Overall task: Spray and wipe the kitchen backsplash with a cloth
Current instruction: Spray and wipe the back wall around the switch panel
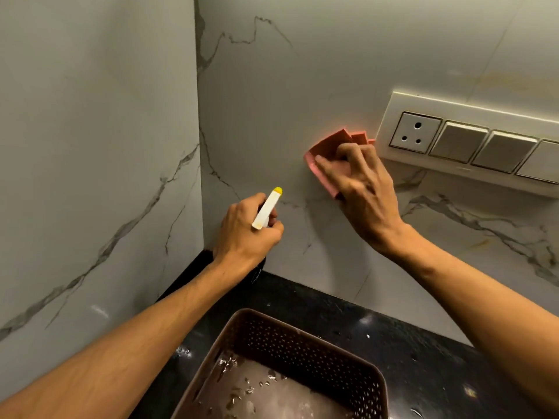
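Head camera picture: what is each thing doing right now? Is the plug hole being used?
left hand: grips the spray bottle.
spray bottle: held up, nozzle toward the backsplash.
right hand: bent fingers press the cloth on the backsplash.
cloth: folded, beside the switch panel.
socket: nothing plugged in.
basket: on the counter, wet inside.
counter: dotted with droplets.
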